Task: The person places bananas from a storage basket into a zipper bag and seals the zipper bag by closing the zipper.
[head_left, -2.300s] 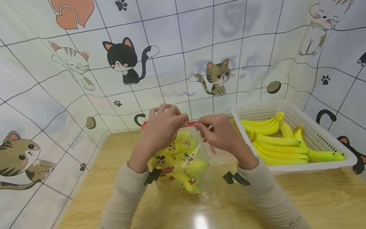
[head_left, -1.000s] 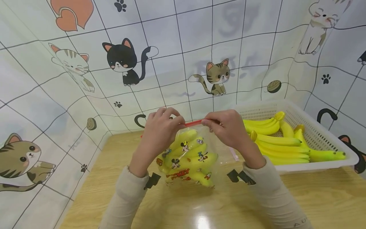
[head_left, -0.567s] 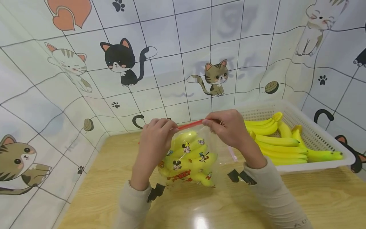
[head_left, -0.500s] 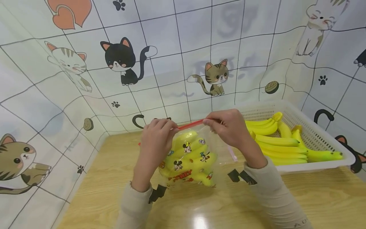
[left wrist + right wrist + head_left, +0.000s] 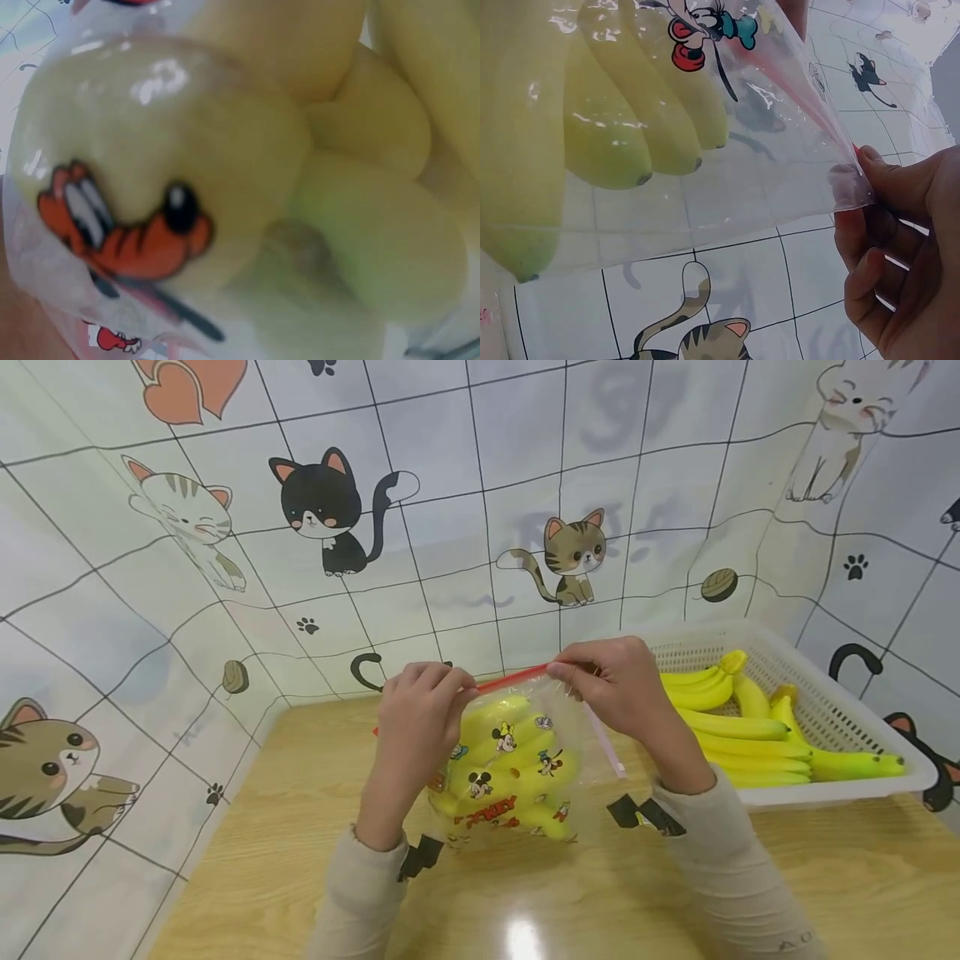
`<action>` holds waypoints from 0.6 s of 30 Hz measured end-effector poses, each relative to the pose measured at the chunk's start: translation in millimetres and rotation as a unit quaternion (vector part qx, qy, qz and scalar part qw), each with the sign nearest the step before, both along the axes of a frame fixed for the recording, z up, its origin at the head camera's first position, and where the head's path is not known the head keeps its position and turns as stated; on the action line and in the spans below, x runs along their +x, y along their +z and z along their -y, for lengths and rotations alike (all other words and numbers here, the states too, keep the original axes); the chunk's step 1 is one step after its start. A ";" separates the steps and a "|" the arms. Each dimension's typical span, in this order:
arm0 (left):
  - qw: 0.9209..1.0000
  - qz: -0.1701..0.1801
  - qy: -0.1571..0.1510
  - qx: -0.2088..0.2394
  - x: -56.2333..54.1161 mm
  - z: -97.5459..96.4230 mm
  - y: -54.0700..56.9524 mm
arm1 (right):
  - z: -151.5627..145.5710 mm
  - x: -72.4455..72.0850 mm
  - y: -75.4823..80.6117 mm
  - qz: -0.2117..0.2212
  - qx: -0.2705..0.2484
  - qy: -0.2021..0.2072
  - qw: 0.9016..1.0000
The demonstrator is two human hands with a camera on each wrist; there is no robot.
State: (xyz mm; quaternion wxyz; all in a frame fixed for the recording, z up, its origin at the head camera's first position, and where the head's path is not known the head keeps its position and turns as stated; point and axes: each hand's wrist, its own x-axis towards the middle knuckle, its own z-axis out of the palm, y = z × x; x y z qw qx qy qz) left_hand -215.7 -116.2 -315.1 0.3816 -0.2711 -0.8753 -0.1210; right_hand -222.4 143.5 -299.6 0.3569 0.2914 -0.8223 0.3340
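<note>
Left hand (image 5: 417,718) and right hand (image 5: 618,685) hold the zip (image 5: 517,677) of the bag (image 5: 491,811), bananas (image 5: 611,146) inside, over the table (image 5: 300,802), perhaps touching it. It looks limp, slippery; the stiffer zip seems the best hold.

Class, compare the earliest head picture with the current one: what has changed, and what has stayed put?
The right hand has moved right and the left hand lower in view, so more red strip shows between them. The clear bag has shifted right, its printed front easier to see. Both hands still hold the strip; the white basket of bananas stayed put.
</note>
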 end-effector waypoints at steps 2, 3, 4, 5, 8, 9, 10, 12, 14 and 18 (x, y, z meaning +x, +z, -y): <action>1.000 0.001 0.004 0.000 0.0 1.3 0.4 | 0.1 -0.8 0.0 -0.001 0.001 0.000 1.000; 1.000 0.001 0.007 0.000 0.1 1.9 0.7 | 0.1 -1.2 -0.1 -0.002 0.001 0.000 1.000; 1.000 0.004 0.009 0.000 0.3 2.3 1.0 | -0.2 -1.6 -0.3 -0.001 0.001 -0.001 1.000; 1.000 0.006 0.011 0.000 0.3 2.7 1.4 | -0.4 -1.8 -0.4 -0.001 0.000 -0.001 1.000; 1.000 0.016 0.015 0.002 0.4 4.0 2.2 | -1.2 -2.9 -0.6 0.001 0.000 -0.004 1.000; 1.000 0.019 0.016 0.003 0.4 4.4 2.5 | -1.3 -3.0 -0.7 0.002 -0.001 -0.004 1.000; 1.000 0.021 0.016 0.004 0.4 4.8 2.5 | -1.5 -3.1 -0.7 0.004 -0.001 -0.005 1.000; 1.000 0.025 0.016 0.005 0.1 5.6 2.7 | -1.8 -3.4 -0.7 0.005 -0.003 -0.006 1.000; 1.000 0.027 0.016 0.005 -0.4 6.3 2.6 | -2.2 -3.3 -0.5 0.007 -0.007 -0.006 1.000; 0.999 0.027 0.017 0.005 -0.9 7.5 1.9 | -3.1 -3.8 -0.8 0.012 -0.012 -0.010 1.000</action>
